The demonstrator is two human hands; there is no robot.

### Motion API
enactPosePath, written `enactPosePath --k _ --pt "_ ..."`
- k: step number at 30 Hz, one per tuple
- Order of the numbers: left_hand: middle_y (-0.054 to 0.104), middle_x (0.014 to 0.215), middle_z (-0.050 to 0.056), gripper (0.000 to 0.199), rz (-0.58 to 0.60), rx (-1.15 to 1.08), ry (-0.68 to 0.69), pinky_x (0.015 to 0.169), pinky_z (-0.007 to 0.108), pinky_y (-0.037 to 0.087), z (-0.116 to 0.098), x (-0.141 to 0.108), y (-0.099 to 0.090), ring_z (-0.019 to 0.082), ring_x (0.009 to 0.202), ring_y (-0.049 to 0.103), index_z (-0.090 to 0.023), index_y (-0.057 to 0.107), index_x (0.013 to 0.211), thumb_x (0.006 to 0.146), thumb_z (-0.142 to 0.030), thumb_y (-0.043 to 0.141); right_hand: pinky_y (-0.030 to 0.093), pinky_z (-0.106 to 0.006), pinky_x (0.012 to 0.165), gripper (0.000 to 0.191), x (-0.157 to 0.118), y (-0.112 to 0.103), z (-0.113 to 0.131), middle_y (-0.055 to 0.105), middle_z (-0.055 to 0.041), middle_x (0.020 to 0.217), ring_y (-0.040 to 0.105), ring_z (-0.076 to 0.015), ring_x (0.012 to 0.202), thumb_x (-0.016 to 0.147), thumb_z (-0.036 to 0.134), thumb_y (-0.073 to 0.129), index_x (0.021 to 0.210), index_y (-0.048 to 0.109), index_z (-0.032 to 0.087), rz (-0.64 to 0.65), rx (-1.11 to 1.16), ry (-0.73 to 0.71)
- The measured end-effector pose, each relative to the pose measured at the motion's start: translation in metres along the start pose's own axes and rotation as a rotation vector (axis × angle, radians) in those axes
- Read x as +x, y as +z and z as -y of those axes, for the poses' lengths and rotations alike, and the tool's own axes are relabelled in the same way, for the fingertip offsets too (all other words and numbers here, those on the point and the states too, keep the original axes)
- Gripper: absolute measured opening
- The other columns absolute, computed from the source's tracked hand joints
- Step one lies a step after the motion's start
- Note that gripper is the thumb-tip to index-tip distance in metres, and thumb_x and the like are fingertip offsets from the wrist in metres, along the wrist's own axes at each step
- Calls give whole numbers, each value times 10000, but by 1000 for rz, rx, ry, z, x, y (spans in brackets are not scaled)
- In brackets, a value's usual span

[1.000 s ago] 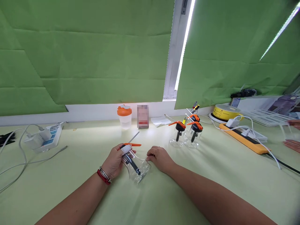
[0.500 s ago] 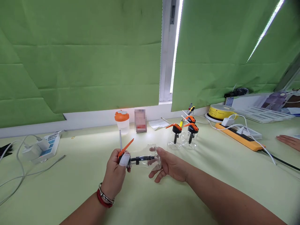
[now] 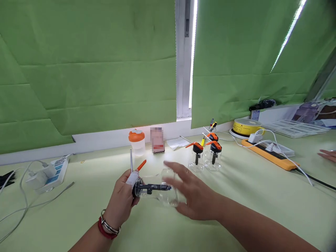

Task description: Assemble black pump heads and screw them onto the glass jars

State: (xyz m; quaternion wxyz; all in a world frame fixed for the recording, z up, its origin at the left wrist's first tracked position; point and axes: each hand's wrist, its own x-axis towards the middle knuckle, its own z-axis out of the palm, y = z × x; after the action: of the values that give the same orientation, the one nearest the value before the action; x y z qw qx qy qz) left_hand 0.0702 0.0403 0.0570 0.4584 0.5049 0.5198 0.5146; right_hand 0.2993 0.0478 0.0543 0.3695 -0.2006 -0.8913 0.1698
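Note:
My left hand (image 3: pixel 119 197) is closed around the black top of a clear glass dispenser bottle (image 3: pixel 167 199), held on its side above the table. A black pump tube (image 3: pixel 157 187) runs inside the glass toward the base. An orange lever (image 3: pixel 142 165) and a thin metal spout (image 3: pixel 131 159) stick up past my left fingers. White wrapping covers my left thumb. At the bottle's base, my right hand (image 3: pixel 199 197) has its fingers spread, slightly blurred; whether they touch the glass is hard to tell.
Several similar bottles (image 3: pixel 197 159) with orange levers stand upright behind my right hand. An orange-lidded cup (image 3: pixel 137 142) and a pinkish box (image 3: pixel 157 140) are at the back. Power strips (image 3: pixel 270 155) with cables lie on both sides. Another person's hand (image 3: pixel 328 155) rests at far right.
My right hand has lifted off the bottle's base, its fingers spreading above and around it. My left hand has shifted a little left and turned the bottle's top. The view has tilted slightly.

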Motion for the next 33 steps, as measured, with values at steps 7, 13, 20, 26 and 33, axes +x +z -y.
enactPosePath --k 7,13,20,26,33 --pt "473 555 -44 302 -15 158 117 356 187 315 2 -5 2 81 407 390 -207 460 663 824 -461 486 552 -414 658 551 -1 10 -1 543 -122 1111 636 -238 859 864 561 413 1320 306 271 94 514 483" --pt "447 551 -44 348 21 46 -42 340 189 244 -5 0 -2 72 374 330 -208 458 651 825 -509 461 238 -545 1073 446 0 3 1 474 -21 1312 343 -291 1298 752 391 676 1165 508 413 19 134 106" --pt "399 519 -61 314 -46 131 101 354 186 310 -1 -3 2 79 398 371 -208 443 639 819 -462 487 556 -427 677 716 -4 21 -6 471 -174 1226 627 -244 913 809 456 570 1370 174 257 37 429 527" --pt "357 413 -79 353 91 -113 -230 312 185 132 3 11 -6 51 291 237 -207 423 596 782 -501 484 401 -517 982 280 -3 6 -11 586 15 1197 428 -267 1254 791 190 609 987 588 389 82 -223 -101" --pt "543 507 -16 325 -42 -222 -208 315 185 198 12 23 -14 39 291 282 -191 418 561 729 -444 533 406 -523 985 420 -43 -14 -33 557 -89 1240 488 -275 1196 724 291 700 1100 512 285 -269 -395 -4"
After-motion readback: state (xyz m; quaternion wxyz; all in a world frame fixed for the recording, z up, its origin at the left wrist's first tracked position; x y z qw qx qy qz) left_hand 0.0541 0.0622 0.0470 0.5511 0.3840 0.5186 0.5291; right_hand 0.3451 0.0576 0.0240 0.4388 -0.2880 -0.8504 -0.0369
